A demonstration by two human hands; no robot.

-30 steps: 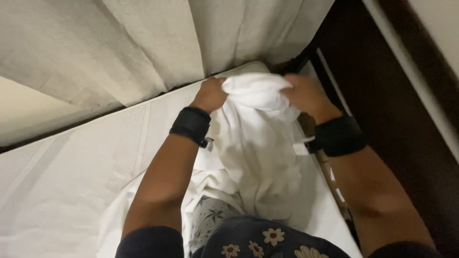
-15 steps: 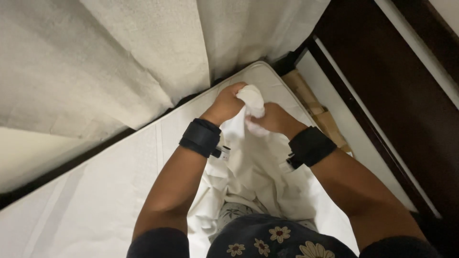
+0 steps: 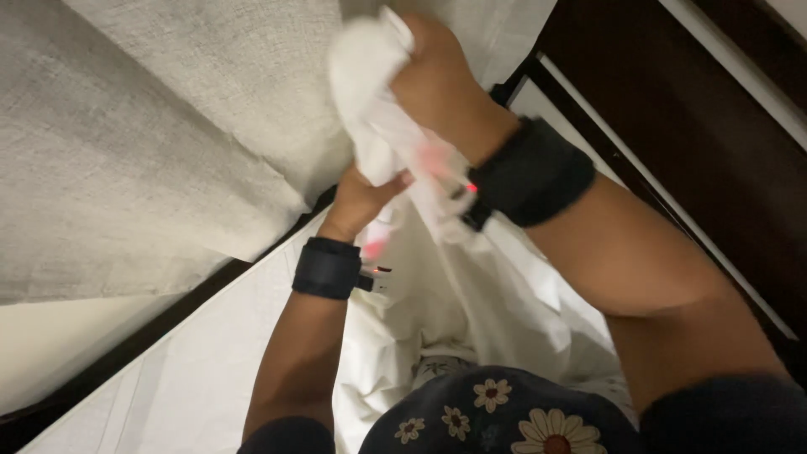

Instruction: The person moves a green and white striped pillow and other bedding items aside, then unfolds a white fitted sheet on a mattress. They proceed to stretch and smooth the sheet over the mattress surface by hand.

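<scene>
gripping a bunched white sheet (image 3: 378, 109) high above the mattress (image 3: 193, 378) with right hand (image 3: 437, 76), fingers clenching tight; left hand (image 3: 361, 197) pinching the same cloth lower down, beside the cream curtain (image 3: 151, 143).

1. The right hand (image 3: 437, 80) is raised high, fingers curled into a tight fist, knuckles turned outward.
2. Its wrist is bent slightly, ringed by a black band (image 3: 531, 172) just below the grip; the forearm slopes down and to the right — bare to the elbow.
3. The left hand (image 3: 363, 195) sits lower, directly under the right fist, fingers closed (only their tips show).
4. Its wrist carries a second black band (image 3: 328, 267); the forearm runs straight down from the grip.
</scene>
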